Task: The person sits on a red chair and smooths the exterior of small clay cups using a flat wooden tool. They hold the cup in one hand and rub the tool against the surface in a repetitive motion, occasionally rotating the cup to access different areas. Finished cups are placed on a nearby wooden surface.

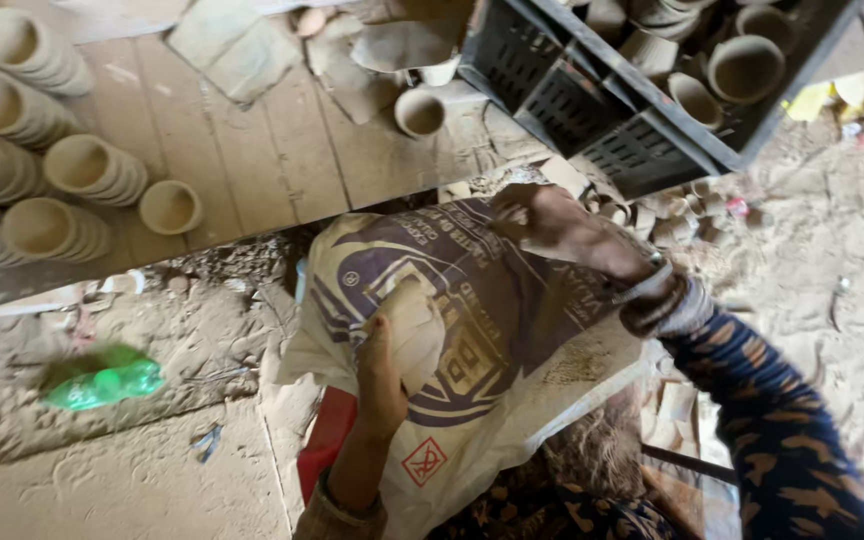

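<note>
Head cam looking down: my left hand (pixel 384 375) is wrapped around a clay cup (pixel 414 330) over the printed sack (pixel 472 300), while my right hand (pixel 542 222) grips the sack's top edge.

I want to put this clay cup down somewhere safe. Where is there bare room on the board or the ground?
Bare board lies between the stacked cups at left and the lone cup by the crate. The ground below the green bottle is open too. The crate and the board's left end are crowded.
</note>
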